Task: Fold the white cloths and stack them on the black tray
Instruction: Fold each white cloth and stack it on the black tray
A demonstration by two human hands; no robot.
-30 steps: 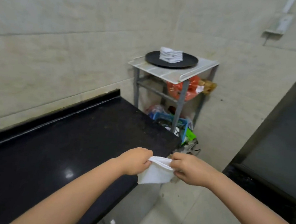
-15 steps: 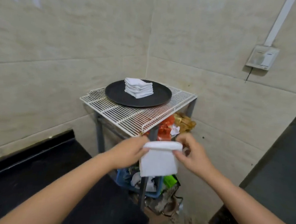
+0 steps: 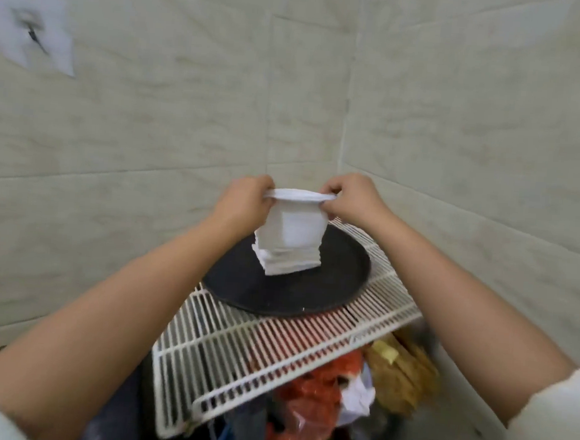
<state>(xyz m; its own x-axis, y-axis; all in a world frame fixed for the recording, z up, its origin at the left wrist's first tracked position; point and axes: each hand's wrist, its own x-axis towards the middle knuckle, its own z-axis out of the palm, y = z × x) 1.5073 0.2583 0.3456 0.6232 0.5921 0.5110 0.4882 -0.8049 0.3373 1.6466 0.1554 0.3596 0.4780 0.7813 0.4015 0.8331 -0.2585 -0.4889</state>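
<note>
**Folded cloth held over the stack on the tray**

The left hand point(image 3: 245, 204) pinches the left top corner of a folded white cloth point(image 3: 295, 225). The cloth hangs between both hands, directly above a stack point(image 3: 287, 259) of folded cloths on the black tray point(image 3: 276, 296). The right hand point(image 3: 350, 198) pinches the right corner. The tray sits on a white wire rack point(image 3: 255, 351) in a tiled corner.
</note>
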